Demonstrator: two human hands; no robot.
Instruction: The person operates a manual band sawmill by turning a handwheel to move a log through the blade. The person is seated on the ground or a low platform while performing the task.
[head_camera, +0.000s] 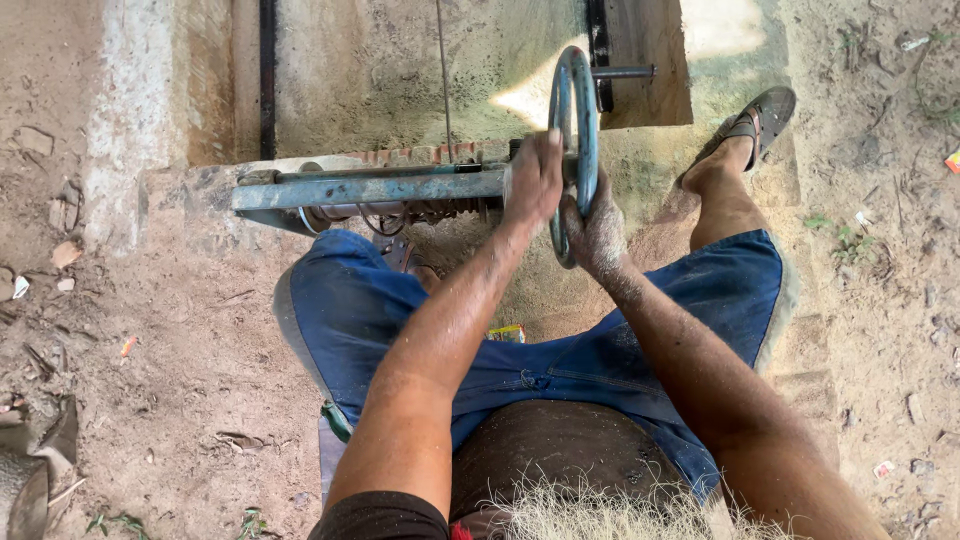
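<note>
Gripping the blue wheel (573, 110) with both hands, left (533, 180) closed on its rim, right (598, 225) just below, I judge the cranking underway, the steel bar (370, 190) lying left of them.

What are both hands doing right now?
Left hand: closed on the blue handwheel.
Right hand: closed on the same handwheel's rim, lower down.

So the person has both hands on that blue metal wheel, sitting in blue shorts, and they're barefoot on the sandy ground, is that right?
Not quite. The foot stretched out on the sandy ground wears a dark sandal, as the head view shows. The rest holds: the left hand and right hand both grip the blue metal wheel, and the shorts are blue.
</note>
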